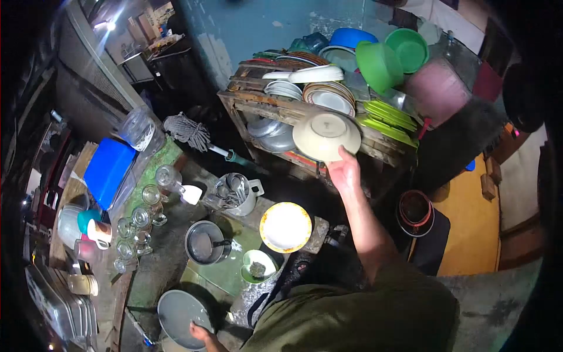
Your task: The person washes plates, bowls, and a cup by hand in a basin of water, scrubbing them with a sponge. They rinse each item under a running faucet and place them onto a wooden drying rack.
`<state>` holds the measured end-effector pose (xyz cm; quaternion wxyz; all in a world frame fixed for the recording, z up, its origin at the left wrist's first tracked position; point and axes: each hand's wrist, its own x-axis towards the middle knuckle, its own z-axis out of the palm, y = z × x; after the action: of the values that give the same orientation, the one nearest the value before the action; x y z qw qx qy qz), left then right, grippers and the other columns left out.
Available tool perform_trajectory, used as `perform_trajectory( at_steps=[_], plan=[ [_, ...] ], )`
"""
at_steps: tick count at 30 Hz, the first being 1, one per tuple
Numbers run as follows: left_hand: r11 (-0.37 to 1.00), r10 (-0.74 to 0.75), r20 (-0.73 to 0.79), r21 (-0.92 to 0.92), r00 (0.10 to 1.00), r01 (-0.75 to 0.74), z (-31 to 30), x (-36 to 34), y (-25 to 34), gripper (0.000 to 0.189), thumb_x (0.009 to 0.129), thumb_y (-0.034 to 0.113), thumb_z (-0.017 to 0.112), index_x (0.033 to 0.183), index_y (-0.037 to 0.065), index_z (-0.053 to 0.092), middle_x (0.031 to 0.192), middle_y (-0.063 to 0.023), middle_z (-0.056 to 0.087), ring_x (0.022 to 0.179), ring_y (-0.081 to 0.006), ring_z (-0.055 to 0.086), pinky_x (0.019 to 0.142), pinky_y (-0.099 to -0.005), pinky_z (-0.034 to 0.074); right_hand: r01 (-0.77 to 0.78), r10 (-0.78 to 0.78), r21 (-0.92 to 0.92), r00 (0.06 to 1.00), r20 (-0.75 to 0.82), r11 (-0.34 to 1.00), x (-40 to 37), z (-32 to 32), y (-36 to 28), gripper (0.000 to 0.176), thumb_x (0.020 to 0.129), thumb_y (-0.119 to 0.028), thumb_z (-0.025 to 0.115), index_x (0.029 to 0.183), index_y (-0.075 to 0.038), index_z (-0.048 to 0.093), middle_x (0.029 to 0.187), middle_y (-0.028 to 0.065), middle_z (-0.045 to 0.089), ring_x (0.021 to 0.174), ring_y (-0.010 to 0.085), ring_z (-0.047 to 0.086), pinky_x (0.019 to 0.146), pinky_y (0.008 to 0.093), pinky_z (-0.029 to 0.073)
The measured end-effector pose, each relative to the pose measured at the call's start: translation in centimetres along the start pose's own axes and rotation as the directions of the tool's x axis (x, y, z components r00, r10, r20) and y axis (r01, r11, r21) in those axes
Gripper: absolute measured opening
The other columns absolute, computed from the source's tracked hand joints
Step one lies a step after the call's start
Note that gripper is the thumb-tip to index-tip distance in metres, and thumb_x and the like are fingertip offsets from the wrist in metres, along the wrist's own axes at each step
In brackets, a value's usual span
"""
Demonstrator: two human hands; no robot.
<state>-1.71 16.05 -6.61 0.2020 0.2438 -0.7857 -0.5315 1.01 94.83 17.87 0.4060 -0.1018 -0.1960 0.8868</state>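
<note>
My right hand [346, 170] grips the rim of a cream bowl [325, 136], its base facing me, held in front of the wooden rack [264, 105]. Stacked plates [331, 97] and green plates [390, 122] stand on that rack behind the bowl. Down at the lower left, my left hand [202, 333] is at the rim of a grey basin [182, 317], thumb inside it. Between the hands are a round white plate with a stained rim [285, 227], a green bowl with a scrubber [257, 267] and a dark metal pan [204, 242].
Glass mugs [141, 217] line the left counter beside a blue container [108, 173]. A pot of cutlery [237, 193] stands near the counter's middle. Green basins [380, 66] and a pink tub [437, 91] are at the upper right. A mop head [187, 132] lies beyond the counter.
</note>
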Motion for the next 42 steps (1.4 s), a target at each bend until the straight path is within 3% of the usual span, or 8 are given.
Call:
perform_trajectory(
  at_steps=[8, 15, 21, 24, 31, 33, 37, 42],
  plan=[
    [0.999, 0.042, 0.035, 0.024, 0.998, -0.043, 0.7, -1.5, 4.6, 0.03, 0.096, 0.022, 0.053, 0.103, -0.005, 0.064, 0.095, -0.0088, 0.065, 0.088, -0.0176, 0.057, 0.082, -0.0319, 0.046, 0.075, -0.051, 0.221, 0.992, -0.115, 0.972, 11.1, 3.8, 0.8, 0.038, 0.092, -0.009, 0.054, 0.129, -0.004, 0.046, 0.127, 0.0142, 0.056, 0.123, 0.0299, 0.05, 0.108, 0.0539, 0.036],
    [0.889, -0.457, -0.316, -0.138, 0.832, 0.436, -3.4, -8.9, 6.9, 0.022, 0.091, 0.021, 0.051, 0.083, 0.005, 0.063, 0.072, -0.0009, 0.058, 0.063, -0.0118, 0.05, 0.053, -0.0308, 0.037, 0.206, -0.194, 0.061, 0.968, -0.159, 0.977, 15.8, 6.6, -1.0, 0.045, 0.1, -0.024, 0.044, 0.13, 0.008, 0.036, 0.139, 0.0291, 0.038, 0.13, 0.0421, 0.038, 0.11, 0.0547, 0.034],
    [0.945, -0.2, -0.184, -0.294, 0.962, 0.14, -5.4, -8.1, 0.4, 0.02, 0.094, 0.015, 0.051, 0.104, 0.001, 0.062, 0.083, -0.0027, 0.061, 0.065, -0.0143, 0.055, 0.057, -0.0258, 0.044, 0.125, -0.135, -0.205, 0.99, -0.035, 0.971, 19.3, 4.5, -3.0, 0.065, 0.101, -0.042, 0.034, 0.141, 0.008, 0.022, 0.147, 0.031, 0.025, 0.136, 0.0409, 0.031, 0.113, 0.0543, 0.028],
    [0.821, -0.557, -0.099, -0.214, 0.824, 0.529, -3.3, -8.7, 6.6, 0.012, 0.091, 0.029, 0.056, 0.094, 0.018, 0.059, 0.078, 0.0067, 0.054, 0.068, -0.0075, 0.049, 0.058, -0.0273, 0.038, 0.138, -0.148, -0.138, 0.987, -0.067, 0.981, 24.2, 1.2, -4.5, 0.06, 0.103, -0.043, 0.028, 0.126, 0.009, 0.044, 0.127, 0.0283, 0.053, 0.125, 0.04, 0.048, 0.109, 0.0572, 0.033],
    [0.889, -0.407, -0.029, -0.245, 0.913, 0.388, 0.0, -7.3, 6.0, 0.016, 0.098, 0.024, 0.049, 0.093, 0.012, 0.058, 0.077, 0.0042, 0.052, 0.061, -0.0055, 0.047, 0.047, -0.0227, 0.035, -0.156, 0.094, -0.347, 0.977, -0.19, 0.925, 15.7, 2.4, -4.5, 0.045, 0.099, -0.044, 0.043, 0.118, -0.006, 0.055, 0.115, 0.0217, 0.062, 0.121, 0.0359, 0.052, 0.101, 0.0539, 0.043],
    [0.889, -0.394, 0.021, -0.244, 0.919, 0.387, 0.0, -7.6, 6.0, 0.017, 0.098, 0.024, 0.049, 0.094, 0.011, 0.058, 0.078, 0.0038, 0.053, 0.062, -0.0064, 0.048, 0.048, -0.0223, 0.036, -0.356, 0.502, -0.59, 0.859, 0.098, 0.724, 11.2, -1.6, -4.0, 0.035, 0.098, -0.037, 0.048, 0.108, -0.005, 0.057, 0.107, 0.019, 0.065, 0.106, 0.0329, 0.061, 0.09, 0.0491, 0.051],
    [0.889, -0.374, 0.176, -0.212, 0.911, 0.406, 3.6, -7.4, 6.5, 0.02, 0.097, 0.026, 0.051, 0.096, 0.007, 0.058, 0.08, 0.0008, 0.056, 0.067, -0.0109, 0.053, 0.056, -0.0246, 0.044, -0.203, 0.041, -0.928, 0.979, -0.201, 0.312, -1.7, -4.2, -1.7, 0.023, 0.092, -0.027, 0.062, 0.092, -0.004, 0.06, 0.067, 0.0041, 0.062, 0.051, 0.013, 0.058, 0.051, 0.0269, 0.049],
    [0.88, -0.272, 0.284, -0.315, 0.92, 0.357, 5.3, -4.1, 3.7, 0.018, 0.097, 0.018, 0.052, 0.095, 0.001, 0.058, 0.081, -0.0044, 0.059, 0.07, -0.0148, 0.055, 0.062, -0.0293, 0.048, 0.054, -0.563, -0.639, 0.421, 0.711, -0.767, -3.2, -4.9, -11.6, 0.045, 0.082, -0.024, 0.072, 0.119, -0.005, 0.054, 0.113, 0.0178, 0.058, 0.104, 0.0282, 0.054, 0.088, 0.0433, 0.043]
  ],
)
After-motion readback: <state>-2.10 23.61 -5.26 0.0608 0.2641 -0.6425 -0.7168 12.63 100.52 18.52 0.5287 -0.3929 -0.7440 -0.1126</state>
